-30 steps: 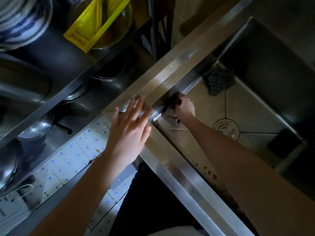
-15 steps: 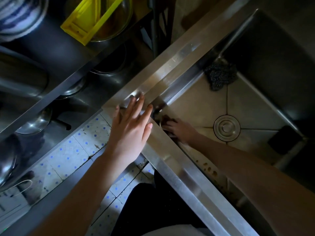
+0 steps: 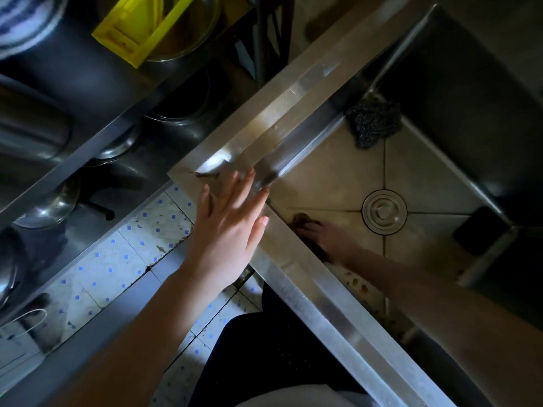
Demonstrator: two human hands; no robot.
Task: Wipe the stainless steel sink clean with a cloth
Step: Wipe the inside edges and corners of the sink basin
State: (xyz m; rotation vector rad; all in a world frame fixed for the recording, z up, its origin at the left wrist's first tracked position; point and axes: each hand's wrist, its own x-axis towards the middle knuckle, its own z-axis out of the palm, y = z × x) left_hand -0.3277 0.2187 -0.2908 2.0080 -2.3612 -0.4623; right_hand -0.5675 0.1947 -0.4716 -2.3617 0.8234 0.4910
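The stainless steel sink (image 3: 329, 171) fills the right half of the view, with a round drain (image 3: 384, 212) in its floor. My right hand (image 3: 329, 239) is down inside the basin against the near wall, pressing a dark brown cloth (image 3: 302, 220) to the steel; the cloth shows only at my fingertips and under my palm. My left hand (image 3: 232, 227) lies flat with fingers straight on the sink's near left corner rim.
A dark mesh scrubber (image 3: 373, 121) lies in the far corner of the basin. A black block (image 3: 479, 230) sits at the right end. Left of the sink a rack holds metal bowls (image 3: 50, 204) and a yellow plastic tray (image 3: 141, 27). Tiled floor (image 3: 117, 254) lies below.
My right hand has slid with the cloth from the basin's left corner toward me along the near wall. The left hand has stayed on the corner rim.
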